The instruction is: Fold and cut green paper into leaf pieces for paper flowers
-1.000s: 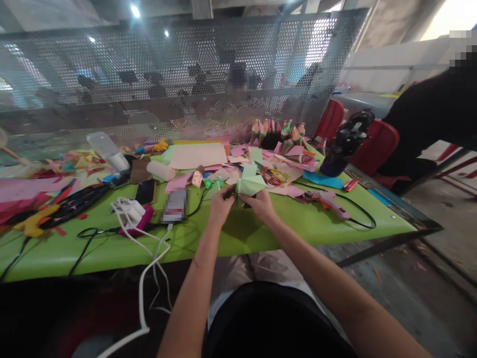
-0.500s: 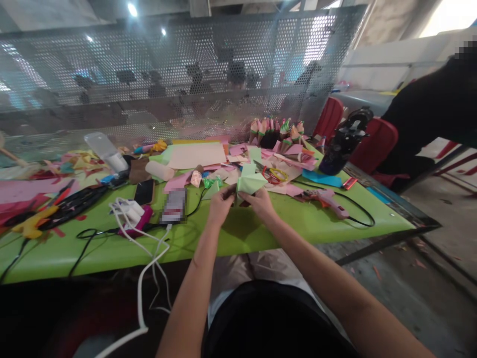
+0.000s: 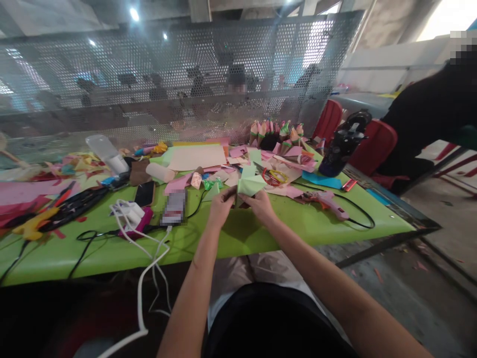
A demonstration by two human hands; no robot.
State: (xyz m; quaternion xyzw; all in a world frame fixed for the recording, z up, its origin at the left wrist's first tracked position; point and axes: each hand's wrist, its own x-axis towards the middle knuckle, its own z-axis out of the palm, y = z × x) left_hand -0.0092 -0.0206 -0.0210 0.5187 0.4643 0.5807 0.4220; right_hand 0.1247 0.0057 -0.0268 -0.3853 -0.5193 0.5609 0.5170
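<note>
Both hands pinch a pale green piece of folded paper [image 3: 250,185] above the middle of the green table, near its front. My left hand [image 3: 223,201] grips its left side, fingers closed. On the lower right side, my right hand [image 3: 260,203] holds it with thumb and fingers pressed together. Something brown shows beneath the paper between the hands; I cannot make out what it is. Just behind lie scissors with red and yellow handles [image 3: 278,176] among paper scraps. A small green paper piece [image 3: 212,191] lies beside my left hand.
A pink glue gun [image 3: 333,205] with a black cord lies at right, before a dark bottle [image 3: 343,144]. Paper cones [image 3: 276,133] stand at the back. Phones [image 3: 144,194], white cables [image 3: 140,283] and a yellow glue gun [image 3: 35,223] are left. A person [image 3: 432,109] sits at far right.
The green paper's right edge has drawn in slightly as the hands keep hold of it. The view has tilted a little; the other things lie as before.
</note>
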